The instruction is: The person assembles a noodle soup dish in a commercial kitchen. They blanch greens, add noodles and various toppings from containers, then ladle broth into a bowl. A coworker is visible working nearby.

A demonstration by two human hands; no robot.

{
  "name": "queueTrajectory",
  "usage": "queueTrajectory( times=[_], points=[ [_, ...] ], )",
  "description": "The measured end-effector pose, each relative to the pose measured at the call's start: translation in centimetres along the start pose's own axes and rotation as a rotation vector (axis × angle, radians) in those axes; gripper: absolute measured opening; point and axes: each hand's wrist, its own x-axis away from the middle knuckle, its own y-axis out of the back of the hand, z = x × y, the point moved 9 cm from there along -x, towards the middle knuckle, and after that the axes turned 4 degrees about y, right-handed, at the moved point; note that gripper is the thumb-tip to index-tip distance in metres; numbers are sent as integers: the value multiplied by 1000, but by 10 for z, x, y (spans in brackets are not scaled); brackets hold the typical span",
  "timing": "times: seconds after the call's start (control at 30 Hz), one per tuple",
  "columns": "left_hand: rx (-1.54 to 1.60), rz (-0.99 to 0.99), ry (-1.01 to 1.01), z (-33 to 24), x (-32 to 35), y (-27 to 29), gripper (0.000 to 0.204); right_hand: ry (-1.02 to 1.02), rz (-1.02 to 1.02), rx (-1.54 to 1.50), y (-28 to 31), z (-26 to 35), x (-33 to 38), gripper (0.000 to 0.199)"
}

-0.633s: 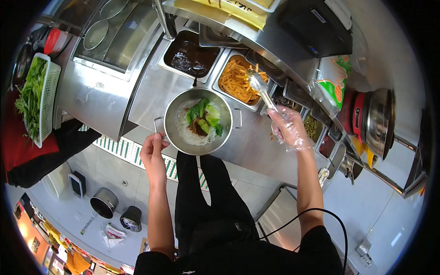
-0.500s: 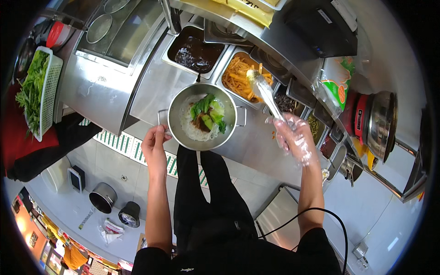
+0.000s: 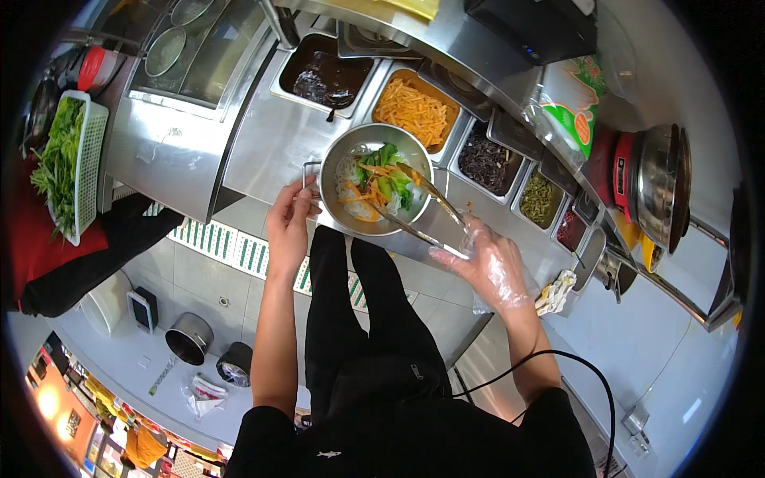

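My left hand (image 3: 290, 213) pinches the left wire handle of a round metal pot (image 3: 328, 185). White noodles (image 3: 347, 172), leafy greens (image 3: 390, 185) and orange strips (image 3: 365, 199) lie in the pot. In a clear plastic glove, my right hand (image 3: 488, 267) grips metal tongs (image 3: 441, 197). The tongs' tips are spread apart inside the pot, over the greens and strips. Just beyond the pot is a steel tray of orange strips (image 3: 410, 110), and left of that a tray of dark brown sauce (image 3: 327, 72).
Trays of dark shreds (image 3: 484, 159), chopped green pieces (image 3: 539, 199) and red pieces (image 3: 570, 229) run along the right. A crumpled cloth (image 3: 556, 293) sits near my right wrist. At far left, a person in red stands beside a white basket of greens (image 3: 89, 167). A black cable (image 3: 586, 364) crosses my right arm.
The tongs have moved from the orange strips' tray to the pot and opened; orange strips now lie on the noodles. My left hand and the pot sit slightly further right and up in view.
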Motion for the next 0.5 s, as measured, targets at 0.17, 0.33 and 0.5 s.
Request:
queueTrajectory(
  times=[0.17,0.33,0.5],
  points=[
    [-197,5,-109,-13,10,-12,34,-115,140,3,0,-25,21,80],
    [-252,5,-84,-7,17,-27,33,-51,269,26,-4,-29,29,75],
    [-166,15,-90,-2,13,-38,33,-20,42,4,8,-47,36,70]
  ],
)
